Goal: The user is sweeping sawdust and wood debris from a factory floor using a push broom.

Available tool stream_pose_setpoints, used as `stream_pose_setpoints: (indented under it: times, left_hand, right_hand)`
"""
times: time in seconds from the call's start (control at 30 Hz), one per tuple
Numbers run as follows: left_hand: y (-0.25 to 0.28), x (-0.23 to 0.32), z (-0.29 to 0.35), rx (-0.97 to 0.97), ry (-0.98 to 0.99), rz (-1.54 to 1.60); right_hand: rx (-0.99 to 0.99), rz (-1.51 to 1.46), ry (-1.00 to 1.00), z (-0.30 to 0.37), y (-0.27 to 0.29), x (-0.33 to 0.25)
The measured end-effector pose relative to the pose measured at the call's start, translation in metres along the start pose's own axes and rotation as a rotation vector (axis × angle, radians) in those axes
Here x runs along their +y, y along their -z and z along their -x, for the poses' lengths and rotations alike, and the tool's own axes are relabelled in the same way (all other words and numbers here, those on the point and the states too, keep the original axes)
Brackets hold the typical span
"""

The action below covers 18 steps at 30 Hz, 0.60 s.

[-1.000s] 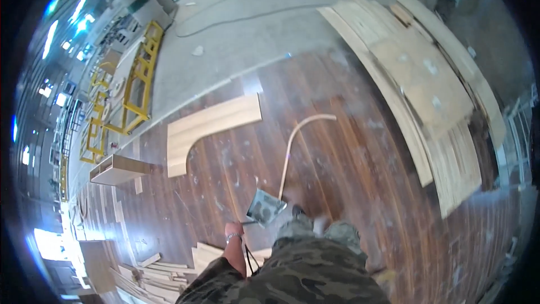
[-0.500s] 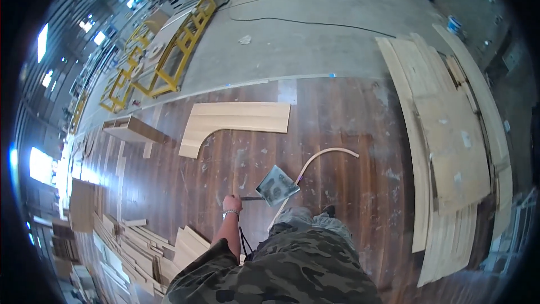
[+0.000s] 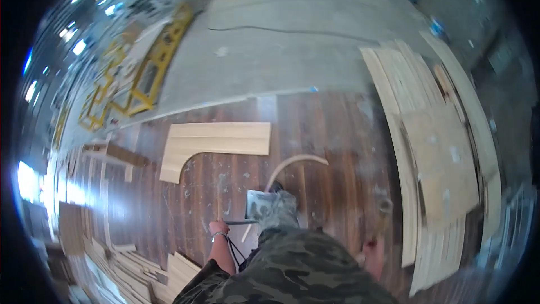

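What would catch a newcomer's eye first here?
Probably the pale wooden panel, curved along its inner edge, on the dark plank floor left of centre. Below it, the left hand grips a grey square-ended tool. Then come the stacked boards at right and the yellow frame at upper left.

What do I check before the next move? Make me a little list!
1. Left hand closed around the dark handle: ok.
2. Square-ended tool fully visible: not ok, the trouser leg seems to cover part.
3. Right hand and its grip clear: cannot tell, too blurred.
4. Plenty of room between shoe and curved strip: not ok, they look very close.
5. Panel with curved cut-out lying flat: ok.
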<state>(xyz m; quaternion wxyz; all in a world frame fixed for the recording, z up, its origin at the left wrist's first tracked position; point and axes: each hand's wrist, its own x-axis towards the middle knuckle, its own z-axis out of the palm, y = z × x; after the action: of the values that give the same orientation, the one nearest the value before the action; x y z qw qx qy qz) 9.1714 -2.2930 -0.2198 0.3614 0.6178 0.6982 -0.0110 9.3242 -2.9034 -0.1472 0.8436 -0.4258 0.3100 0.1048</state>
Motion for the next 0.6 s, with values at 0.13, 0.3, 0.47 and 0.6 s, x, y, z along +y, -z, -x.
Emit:
stream_pose_setpoints:
  times: [0.13,0.3,0.47,0.6]
  left_hand:
    - [0.019,-0.007,-0.068,-0.145,0.051,-0.005]
    - [0.031,0.057,-0.109,-0.137,-0.001,-0.139]
    - [0.047,0.150,-0.102,-0.127,-0.043,-0.091]
    - [0.057,0.175,-0.137,-0.100,-0.071,-0.086]
  right_hand:
    - [0.050,0.418,-0.067,-0.007,-0.230,-0.037]
    - [0.179,-0.020,-0.277,-0.183,-0.297,0.062]
    - [0.178,0.107,-0.289,-0.250,-0.394,0.070]
    - [-0.099,0.223,-0.284,-0.262,-0.422,0.039]
